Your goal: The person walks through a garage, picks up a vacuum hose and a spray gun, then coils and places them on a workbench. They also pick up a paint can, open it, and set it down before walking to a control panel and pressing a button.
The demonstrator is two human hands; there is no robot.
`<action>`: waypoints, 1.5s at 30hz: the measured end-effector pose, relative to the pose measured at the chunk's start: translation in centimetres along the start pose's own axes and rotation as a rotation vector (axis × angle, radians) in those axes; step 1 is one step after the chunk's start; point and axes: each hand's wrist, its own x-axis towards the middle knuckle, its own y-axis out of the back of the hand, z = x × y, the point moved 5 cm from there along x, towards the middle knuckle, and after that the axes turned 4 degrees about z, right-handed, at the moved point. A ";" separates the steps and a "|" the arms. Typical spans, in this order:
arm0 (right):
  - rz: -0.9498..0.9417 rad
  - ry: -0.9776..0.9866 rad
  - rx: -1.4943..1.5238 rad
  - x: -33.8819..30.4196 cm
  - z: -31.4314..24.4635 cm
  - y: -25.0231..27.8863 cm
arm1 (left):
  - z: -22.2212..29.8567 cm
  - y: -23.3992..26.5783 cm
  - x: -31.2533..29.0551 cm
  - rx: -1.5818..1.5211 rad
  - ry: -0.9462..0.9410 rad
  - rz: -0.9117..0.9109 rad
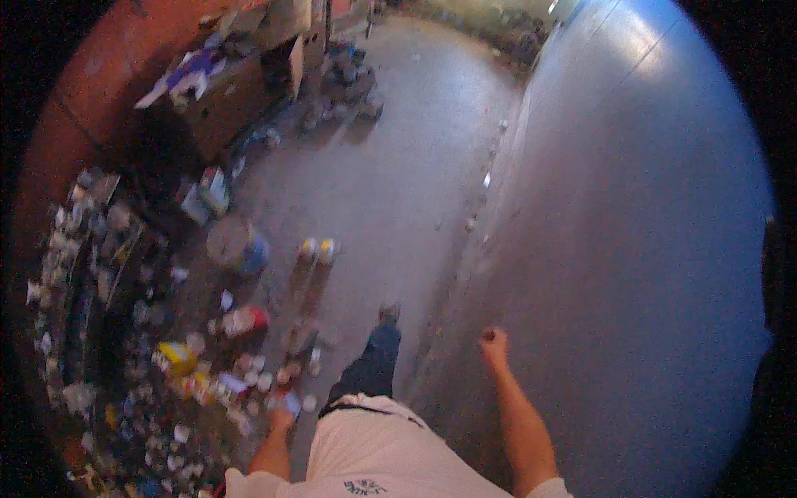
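Note:
My left hand (283, 412) hangs low beside my body, over the edge of a spread of loose small items. It is blurred, and a small pale-blue thing (292, 404) shows right by its fingers; I cannot tell whether it is held or lies behind. Out to the right, my right hand (495, 345) is curled closed in front of the bluish-grey wall surface, with a dark spot showing at the fingers. What it holds, if anything, is too small to make out. One leg in dark trousers (369, 365) steps forward on the grey floor (390, 149).
To the left lie a yellow package (177, 358), a red-and-white container (246, 321) and many small items. Two white-and-yellow cans (318, 251) stand near a round blue tub (251, 251). Farther back are a large cardboard box (241, 104) and a dark heap (349, 83).

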 end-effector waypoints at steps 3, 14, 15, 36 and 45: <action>-0.079 -0.166 -0.125 7.7 3.4 -1.3 | 13.3 -0.3 10.6 0.208 -0.156 0.071; -0.307 -0.712 -0.296 27.1 12.2 -2.0 | 85.2 20.8 42.3 -0.317 -0.390 0.003; -0.344 -0.653 -0.359 30.6 12.2 -2.6 | 88.6 21.2 44.8 -0.308 -0.364 -0.034; -0.133 -0.207 0.052 145.5 -13.8 -11.7 | 102.1 6.7 90.8 0.731 -0.085 -0.530; -0.099 -0.571 -0.020 161.8 -8.0 -12.4 | 172.1 29.1 128.3 -0.240 -0.311 0.027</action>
